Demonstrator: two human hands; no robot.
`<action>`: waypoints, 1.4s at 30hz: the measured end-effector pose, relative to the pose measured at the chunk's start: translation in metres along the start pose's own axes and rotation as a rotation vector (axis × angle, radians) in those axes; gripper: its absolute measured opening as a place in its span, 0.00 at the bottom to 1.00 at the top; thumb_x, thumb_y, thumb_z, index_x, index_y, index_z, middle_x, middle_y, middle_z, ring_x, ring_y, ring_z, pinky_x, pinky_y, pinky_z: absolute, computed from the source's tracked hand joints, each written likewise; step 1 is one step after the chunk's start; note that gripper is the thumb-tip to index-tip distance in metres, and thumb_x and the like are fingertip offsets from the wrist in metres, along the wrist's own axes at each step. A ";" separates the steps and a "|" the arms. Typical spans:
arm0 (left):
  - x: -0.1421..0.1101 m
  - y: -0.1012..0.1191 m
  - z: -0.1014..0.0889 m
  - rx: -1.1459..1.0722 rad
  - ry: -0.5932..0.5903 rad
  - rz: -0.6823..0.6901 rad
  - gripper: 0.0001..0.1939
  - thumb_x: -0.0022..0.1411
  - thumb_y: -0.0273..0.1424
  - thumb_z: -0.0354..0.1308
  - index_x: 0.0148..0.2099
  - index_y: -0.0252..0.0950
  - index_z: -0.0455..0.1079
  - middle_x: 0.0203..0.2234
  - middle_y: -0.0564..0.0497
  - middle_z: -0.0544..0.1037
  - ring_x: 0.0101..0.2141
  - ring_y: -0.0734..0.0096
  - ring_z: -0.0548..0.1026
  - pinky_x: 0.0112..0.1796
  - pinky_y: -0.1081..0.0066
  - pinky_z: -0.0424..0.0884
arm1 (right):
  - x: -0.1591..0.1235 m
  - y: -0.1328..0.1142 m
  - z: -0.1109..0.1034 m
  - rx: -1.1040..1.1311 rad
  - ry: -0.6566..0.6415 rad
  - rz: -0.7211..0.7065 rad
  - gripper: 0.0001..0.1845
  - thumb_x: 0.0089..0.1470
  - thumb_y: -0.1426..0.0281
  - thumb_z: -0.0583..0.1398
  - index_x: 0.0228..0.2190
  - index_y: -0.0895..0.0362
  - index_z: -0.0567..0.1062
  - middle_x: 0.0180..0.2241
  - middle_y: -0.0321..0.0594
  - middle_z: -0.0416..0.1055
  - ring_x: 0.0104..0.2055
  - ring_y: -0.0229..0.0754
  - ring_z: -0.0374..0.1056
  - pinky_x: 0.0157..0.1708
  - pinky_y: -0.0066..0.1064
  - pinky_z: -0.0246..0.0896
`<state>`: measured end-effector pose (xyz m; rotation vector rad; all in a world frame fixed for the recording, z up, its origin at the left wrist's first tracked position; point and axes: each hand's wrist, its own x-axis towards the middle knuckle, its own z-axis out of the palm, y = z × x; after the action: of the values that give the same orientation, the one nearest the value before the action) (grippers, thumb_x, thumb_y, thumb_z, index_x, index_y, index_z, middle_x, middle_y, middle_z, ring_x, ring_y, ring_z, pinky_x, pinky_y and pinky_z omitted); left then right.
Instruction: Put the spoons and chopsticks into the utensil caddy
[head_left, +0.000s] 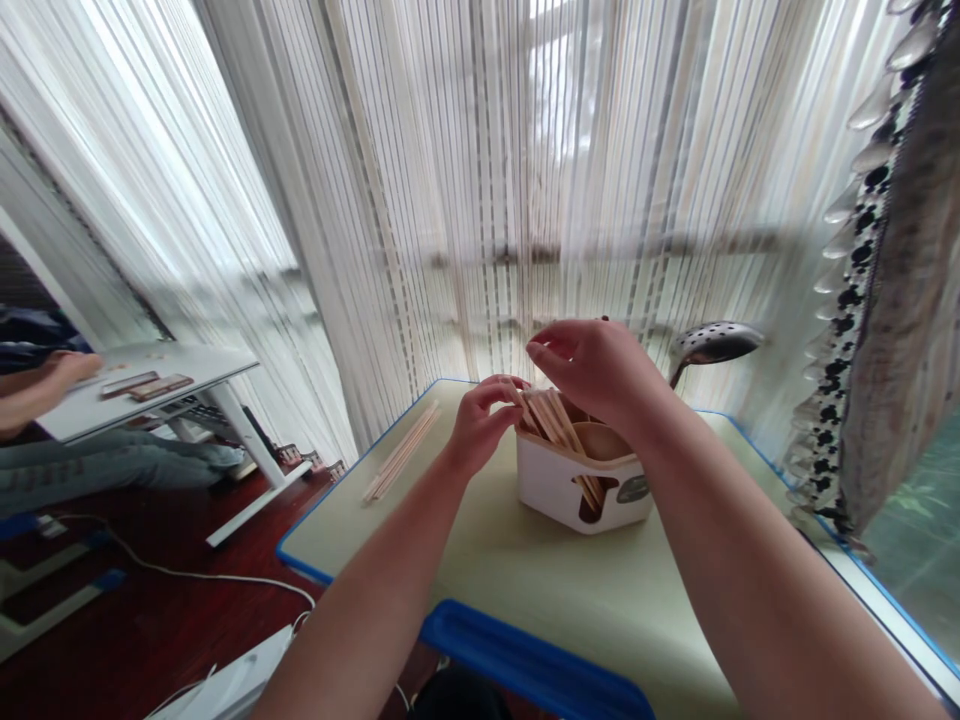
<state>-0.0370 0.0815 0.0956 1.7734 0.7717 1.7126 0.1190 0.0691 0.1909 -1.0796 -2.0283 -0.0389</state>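
A white utensil holder [559,485] stands on a pale green table [525,580] and holds several wooden chopsticks [551,420] and a wooden spoon. My left hand [480,425] pinches the upper ends of the chopsticks at the holder's left rim. Above the holder hovers my right hand [592,365], fingers curled together in a pinch over the chopstick tips; what it holds, if anything, is hidden. A perforated metal ladle [712,343] sticks up from behind the holder on the right.
Loose chopsticks [401,450] lie on the table's left side. The table has a blue edge [517,660]. White string curtains [450,180] hang behind. Another person's arm [37,390] rests on a white desk [150,375] at far left. Cables cross the dark red floor [150,590].
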 end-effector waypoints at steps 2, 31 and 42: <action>0.000 -0.001 0.002 0.024 0.028 0.027 0.02 0.49 0.28 0.59 0.27 0.35 0.71 0.34 0.48 0.74 0.40 0.67 0.71 0.44 0.66 0.66 | 0.000 0.000 0.000 -0.002 0.000 -0.002 0.13 0.51 0.63 0.55 0.31 0.53 0.77 0.28 0.38 0.74 0.29 0.39 0.67 0.28 0.28 0.56; 0.011 -0.014 -0.038 0.590 0.560 -0.008 0.11 0.56 0.35 0.53 0.38 0.35 0.69 0.36 0.46 0.74 0.32 0.71 0.72 0.32 0.72 0.67 | -0.007 -0.022 0.009 0.086 0.086 -0.060 0.13 0.51 0.66 0.55 0.36 0.54 0.76 0.29 0.38 0.75 0.31 0.40 0.69 0.33 0.31 0.60; -0.048 -0.047 -0.136 0.976 0.609 -0.433 0.09 0.51 0.32 0.55 0.36 0.36 0.71 0.31 0.45 0.75 0.31 0.65 0.72 0.34 0.68 0.64 | -0.056 -0.062 0.122 0.477 -0.149 0.022 0.16 0.52 0.74 0.49 0.41 0.56 0.69 0.35 0.40 0.73 0.33 0.38 0.69 0.34 0.30 0.62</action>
<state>-0.1756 0.0786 0.0336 1.3599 2.3669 1.6711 0.0133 0.0383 0.0921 -0.8166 -2.0118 0.5244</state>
